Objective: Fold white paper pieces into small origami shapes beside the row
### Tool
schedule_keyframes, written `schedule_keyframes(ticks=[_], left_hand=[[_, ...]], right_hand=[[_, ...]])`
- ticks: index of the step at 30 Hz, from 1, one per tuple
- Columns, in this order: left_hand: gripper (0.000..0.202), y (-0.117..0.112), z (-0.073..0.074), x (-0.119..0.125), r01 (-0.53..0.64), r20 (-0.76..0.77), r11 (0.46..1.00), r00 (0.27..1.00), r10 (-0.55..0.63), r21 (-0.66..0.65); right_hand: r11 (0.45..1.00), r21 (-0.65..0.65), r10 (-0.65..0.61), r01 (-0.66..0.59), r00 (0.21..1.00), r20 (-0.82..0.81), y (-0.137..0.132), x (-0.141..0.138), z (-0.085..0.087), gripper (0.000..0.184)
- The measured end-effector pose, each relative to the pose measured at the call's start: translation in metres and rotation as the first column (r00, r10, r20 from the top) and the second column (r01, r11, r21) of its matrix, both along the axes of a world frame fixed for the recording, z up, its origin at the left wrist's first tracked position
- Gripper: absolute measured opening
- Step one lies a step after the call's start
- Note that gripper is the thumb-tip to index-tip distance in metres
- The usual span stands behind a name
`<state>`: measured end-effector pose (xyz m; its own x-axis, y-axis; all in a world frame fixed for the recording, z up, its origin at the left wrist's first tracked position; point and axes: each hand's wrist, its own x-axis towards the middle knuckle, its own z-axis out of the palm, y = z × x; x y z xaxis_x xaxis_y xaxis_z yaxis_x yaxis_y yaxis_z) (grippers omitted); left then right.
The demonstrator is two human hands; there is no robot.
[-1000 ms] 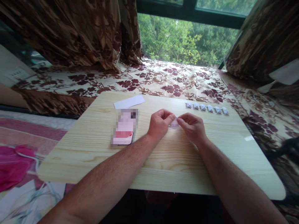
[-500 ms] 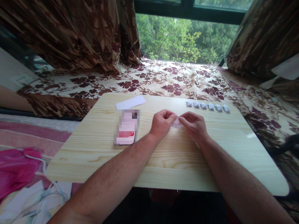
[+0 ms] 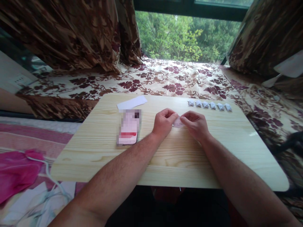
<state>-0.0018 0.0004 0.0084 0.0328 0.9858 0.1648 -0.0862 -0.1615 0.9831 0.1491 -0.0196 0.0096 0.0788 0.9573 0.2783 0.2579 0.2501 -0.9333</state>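
Note:
Between my two hands is a small piece of folded paper point(image 3: 178, 121), pale and slightly pinkish, held just above or on the wooden table point(image 3: 180, 170). My left hand point(image 3: 165, 122) pinches its left side between thumb and fingers. On the other side, my right hand point(image 3: 195, 124) grips it with thumb and bent forefinger. The fingertips nearly meet and cover much of the paper, so its exact folds cannot be made out. Several folded white paper pieces point(image 3: 205, 105) with raised, pointed tops stand in a row beyond my right hand.
White paper strips point(image 3: 132, 102) lie at the table's far left. Nearer stands or lies a phone point(image 3: 128, 138), its screen mostly blurred out. A floral cloth point(image 3: 176, 82) covers the ledge behind the table. White cables point(image 3: 48, 170) and a pink cloth point(image 3: 19, 171) are at the lower left.
Both hands keep their pinch on the paper with only a slight shift of the fingers. The whole view has moved a little; the phone, strips and row of folded pieces stay in place.

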Motion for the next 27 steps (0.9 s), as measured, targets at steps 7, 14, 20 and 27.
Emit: schedule_keyframes(ticks=[7,14,20,27], left_hand=[[0.015,0.0007,-0.0038,-0.001,0.009,-0.001,0.999,1.0,-0.009,0.042],[0.023,0.0005,-0.0047,-0.001,0.064,-0.06,0.998,0.996,-0.064,-0.008],[0.023,-0.0006,-0.0036,-0.0013,0.059,-0.115,0.998,0.992,-0.058,0.001],[0.021,0.001,-0.0047,-0.0011,0.041,-0.138,0.999,0.99,-0.041,-0.003]], right_hand=[[1.0,-0.021,0.018,-0.018,1.0,-0.003,-0.0005,-0.0003,0.0001,0.012],[0.999,-0.02,-0.03,0.03,0.999,-0.021,0.0002,-0.0005,0.002,0.013],[1.0,-0.002,-0.019,0.019,0.999,-0.045,0.0001,-0.0016,0.0022,0.012],[1.0,-0.006,-0.015,0.014,0.999,-0.036,0.001,-0.0003,0.0013,0.012]])
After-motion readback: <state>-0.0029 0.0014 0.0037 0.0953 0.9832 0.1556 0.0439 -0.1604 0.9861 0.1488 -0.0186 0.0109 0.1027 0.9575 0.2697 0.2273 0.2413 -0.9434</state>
